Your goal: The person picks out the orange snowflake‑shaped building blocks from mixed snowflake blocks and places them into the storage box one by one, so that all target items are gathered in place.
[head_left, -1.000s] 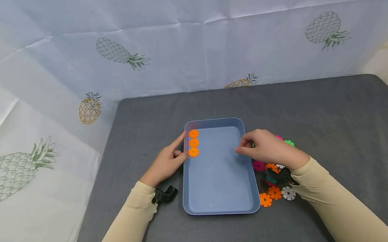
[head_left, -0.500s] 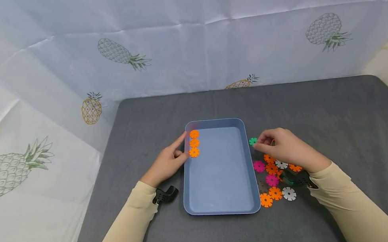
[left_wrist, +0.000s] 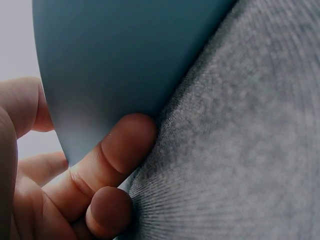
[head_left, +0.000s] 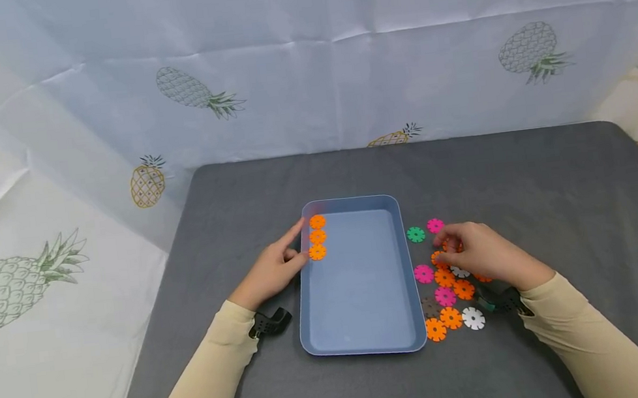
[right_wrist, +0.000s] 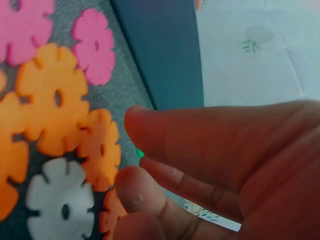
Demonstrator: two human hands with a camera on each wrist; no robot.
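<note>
My left hand holds the left wall of a blue tray, thumb and index finger over its rim. The left wrist view shows other fingers curled against the tray's outer wall. Three orange notched flower discs form a column along the tray's inner left side. Right of the tray, my right hand hovers over a scatter of similar discs, thumb and fingertips apart with nothing between them. In the right wrist view, an orange disc and a white disc lie just beside the fingertips.
A green disc and a pink disc lie near the tray's upper right. Lower down are a dark disc, several orange ones and a white disc. A pineapple-print cloth hangs behind the grey table.
My right hand has moved from above the tray's right side rightward to the loose discs, uncovering the green and pink ones. My left hand stays on the tray wall.
</note>
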